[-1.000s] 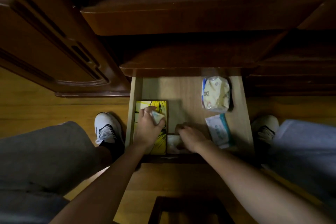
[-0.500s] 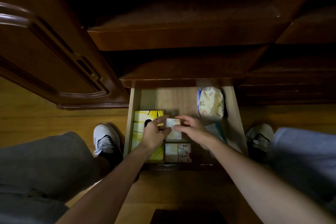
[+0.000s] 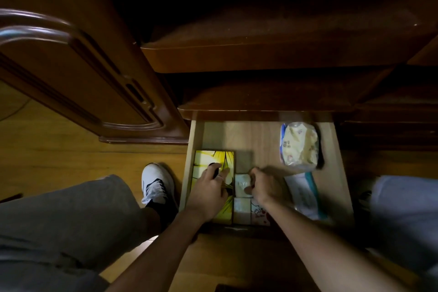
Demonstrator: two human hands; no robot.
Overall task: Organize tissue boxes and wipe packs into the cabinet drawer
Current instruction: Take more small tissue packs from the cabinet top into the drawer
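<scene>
The open pale-wood drawer (image 3: pixel 260 135) holds a yellow tissue box (image 3: pixel 208 157) along its left wall. My left hand (image 3: pixel 211 189) rests on top of that box, fingers loosely bent. Beside the box lies a small white tissue pack (image 3: pixel 241 185), and my right hand (image 3: pixel 265 185) pinches its right edge with curled fingers. In front of it sit two more small packs, a white pack (image 3: pixel 241 211) and a printed pack (image 3: pixel 259 217). A blue-edged wipe pack (image 3: pixel 304 194) lies at the right, and a crinkled cream pack (image 3: pixel 299 146) is at the back right.
A dark wooden cabinet door (image 3: pixel 78 73) stands open at the left. The cabinet ledge (image 3: pixel 260 102) overhangs the drawer's back. My knees flank the drawer, with a white shoe (image 3: pixel 155 182) on the wooden floor beside its left side.
The small white pack held between both hands has come down flat beside the yellow box. My left hand has let it go and settled on the box.
</scene>
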